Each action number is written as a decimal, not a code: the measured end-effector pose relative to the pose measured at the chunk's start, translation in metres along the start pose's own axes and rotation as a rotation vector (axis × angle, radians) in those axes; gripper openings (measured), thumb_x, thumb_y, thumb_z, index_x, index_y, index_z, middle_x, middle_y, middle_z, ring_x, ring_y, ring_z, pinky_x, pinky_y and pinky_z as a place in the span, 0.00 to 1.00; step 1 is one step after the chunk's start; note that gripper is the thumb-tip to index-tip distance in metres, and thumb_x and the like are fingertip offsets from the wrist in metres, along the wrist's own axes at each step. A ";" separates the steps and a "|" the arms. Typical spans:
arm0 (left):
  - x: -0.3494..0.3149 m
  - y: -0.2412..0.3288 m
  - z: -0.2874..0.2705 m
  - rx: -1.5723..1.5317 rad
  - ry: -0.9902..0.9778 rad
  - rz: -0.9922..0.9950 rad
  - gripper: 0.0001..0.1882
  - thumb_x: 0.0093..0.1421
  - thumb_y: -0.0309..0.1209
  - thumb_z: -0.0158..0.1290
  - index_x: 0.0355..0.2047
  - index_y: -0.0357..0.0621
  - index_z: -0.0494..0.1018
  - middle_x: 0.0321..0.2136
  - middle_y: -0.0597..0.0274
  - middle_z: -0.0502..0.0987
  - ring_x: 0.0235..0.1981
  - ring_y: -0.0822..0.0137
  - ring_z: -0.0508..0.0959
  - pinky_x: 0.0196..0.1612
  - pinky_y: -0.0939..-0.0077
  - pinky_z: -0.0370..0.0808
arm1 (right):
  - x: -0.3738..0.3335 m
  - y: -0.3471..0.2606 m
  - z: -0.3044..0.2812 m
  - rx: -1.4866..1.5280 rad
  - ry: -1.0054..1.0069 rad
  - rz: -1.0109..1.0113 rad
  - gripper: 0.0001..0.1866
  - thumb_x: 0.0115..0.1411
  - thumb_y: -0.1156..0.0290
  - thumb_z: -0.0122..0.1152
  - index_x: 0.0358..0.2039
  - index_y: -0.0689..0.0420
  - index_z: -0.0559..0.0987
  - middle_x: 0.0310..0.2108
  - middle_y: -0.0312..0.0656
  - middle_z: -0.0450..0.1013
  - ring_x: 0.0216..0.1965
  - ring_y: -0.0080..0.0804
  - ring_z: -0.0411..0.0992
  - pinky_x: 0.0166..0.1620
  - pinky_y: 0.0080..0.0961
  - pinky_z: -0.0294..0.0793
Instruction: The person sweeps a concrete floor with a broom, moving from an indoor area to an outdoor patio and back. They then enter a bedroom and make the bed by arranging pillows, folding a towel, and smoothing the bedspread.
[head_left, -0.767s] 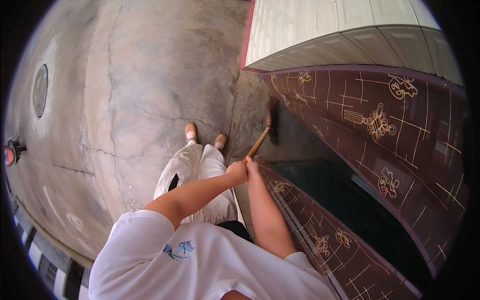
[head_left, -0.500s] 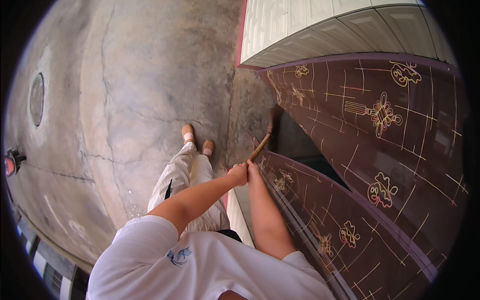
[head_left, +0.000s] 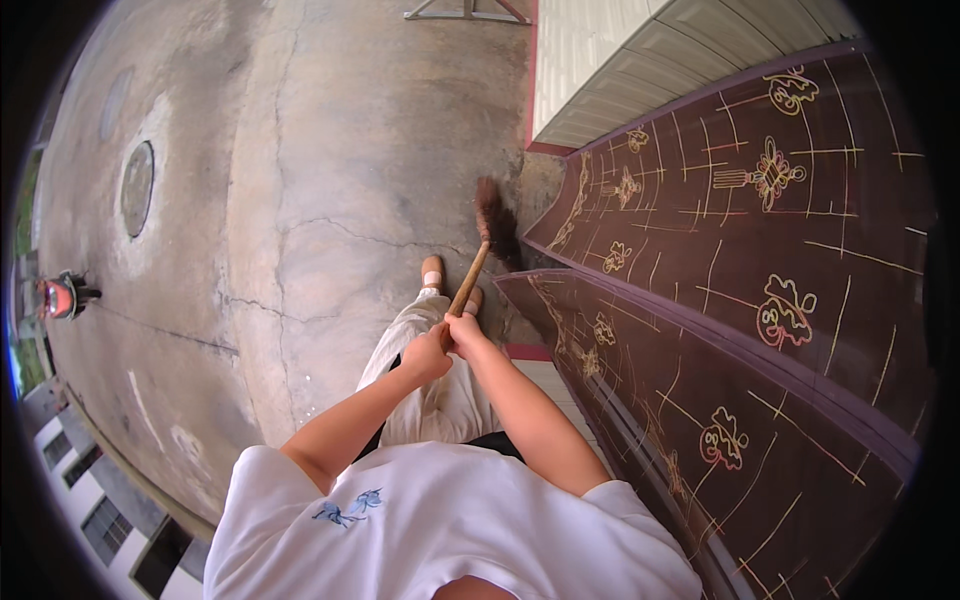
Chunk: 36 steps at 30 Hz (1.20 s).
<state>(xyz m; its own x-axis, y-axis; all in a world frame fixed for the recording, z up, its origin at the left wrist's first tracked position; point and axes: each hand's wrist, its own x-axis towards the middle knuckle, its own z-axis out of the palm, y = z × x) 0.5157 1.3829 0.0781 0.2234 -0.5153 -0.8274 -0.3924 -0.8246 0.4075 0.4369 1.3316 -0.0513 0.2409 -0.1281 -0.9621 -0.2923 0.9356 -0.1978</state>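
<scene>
Both my hands are wrapped round the wooden handle of a broom (head_left: 468,281). My left hand (head_left: 427,356) grips it nearer my body, and my right hand (head_left: 463,332) is just beyond, close against it. The broom's dark reddish-brown bristles (head_left: 486,207) are at the concrete floor (head_left: 350,150), ahead of my feet and left of a doorway curtain. A dark patch, perhaps shadow, lies beside the bristles. My tan shoes (head_left: 432,266) stand close to the handle, one partly hidden behind it.
On the right hangs a brown patterned door curtain (head_left: 680,215) in two panels, their lower corners near the broom. White tiled wall (head_left: 590,60) with a red base edge stands ahead. A metal frame (head_left: 465,14) is at the far edge, a round cover (head_left: 138,188) and a red vehicle (head_left: 62,297) at left.
The broom has swung left, out of the gap between the curtain panels and onto the concrete outside. Both hands moved left with it, and the gap between the panels has narrowed.
</scene>
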 end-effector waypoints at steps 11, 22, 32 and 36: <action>0.018 -0.020 0.055 -0.081 0.089 0.088 0.28 0.46 0.25 0.47 0.51 0.46 0.58 0.35 0.40 0.73 0.38 0.45 0.73 0.41 0.56 0.70 | -0.002 0.009 -0.034 -0.100 0.154 -0.098 0.36 0.56 0.68 0.53 0.62 0.46 0.47 0.46 0.48 0.66 0.35 0.39 0.71 0.25 0.37 0.75; -0.077 -0.240 0.022 -0.170 0.308 -0.045 0.30 0.46 0.25 0.48 0.53 0.45 0.58 0.32 0.43 0.74 0.35 0.47 0.74 0.36 0.57 0.71 | 0.018 0.178 0.150 -0.425 0.018 -0.104 0.36 0.56 0.66 0.53 0.62 0.44 0.47 0.38 0.46 0.69 0.26 0.35 0.72 0.21 0.34 0.73; -0.106 -0.261 0.025 -0.212 0.278 0.018 0.25 0.48 0.26 0.48 0.49 0.39 0.59 0.30 0.44 0.75 0.32 0.49 0.76 0.36 0.58 0.72 | -0.022 0.182 0.158 -0.353 0.040 0.028 0.35 0.57 0.68 0.52 0.60 0.43 0.45 0.28 0.41 0.68 0.24 0.31 0.68 0.25 0.34 0.71; -0.100 -0.288 0.025 -0.210 0.218 -0.032 0.23 0.49 0.26 0.47 0.47 0.39 0.59 0.34 0.43 0.74 0.33 0.48 0.75 0.36 0.58 0.72 | -0.007 0.195 0.173 -0.376 -0.011 0.092 0.36 0.57 0.68 0.53 0.61 0.45 0.44 0.38 0.45 0.66 0.30 0.36 0.70 0.30 0.40 0.74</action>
<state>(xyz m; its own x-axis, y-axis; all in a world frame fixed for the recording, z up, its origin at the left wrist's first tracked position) 0.5843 1.6771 0.0339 0.4279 -0.5072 -0.7481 -0.1939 -0.8599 0.4721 0.5386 1.5724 -0.0505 0.2069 -0.0444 -0.9773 -0.6314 0.7570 -0.1681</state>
